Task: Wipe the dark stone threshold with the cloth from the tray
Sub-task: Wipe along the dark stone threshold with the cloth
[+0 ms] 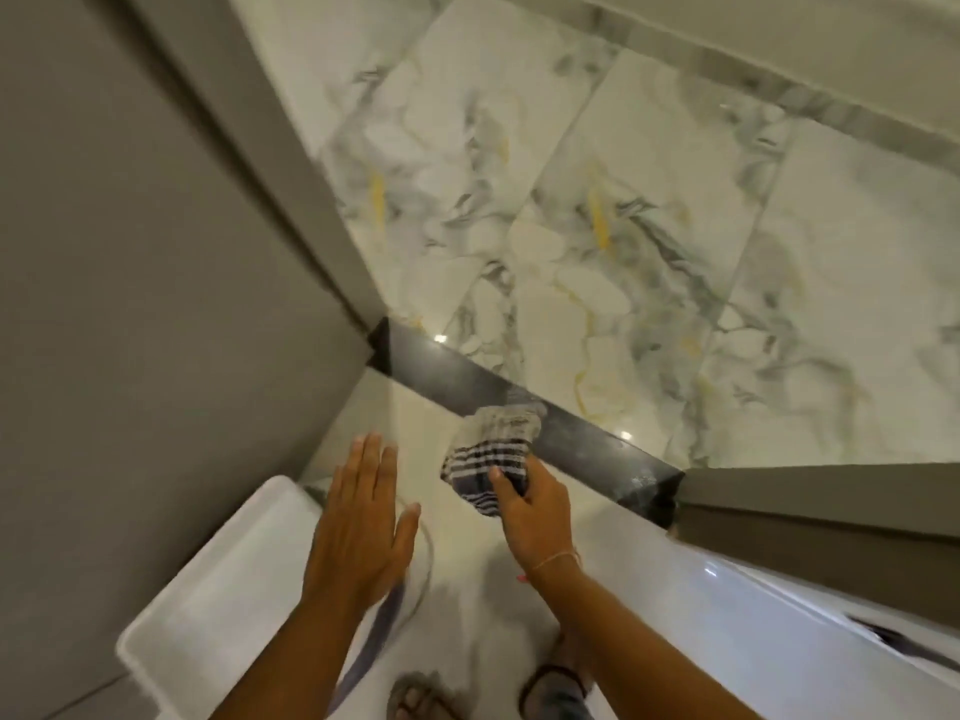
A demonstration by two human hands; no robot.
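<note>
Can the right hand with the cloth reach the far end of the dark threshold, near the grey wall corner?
Probably yes. The right hand already holds the cloth against the threshold, and the strip toward that corner looks bare, with nothing blocking it.

The right hand [535,504] holds a striped cloth [493,449] against the dark threshold [571,433]; the left hand [363,517] hovers flat.
</note>
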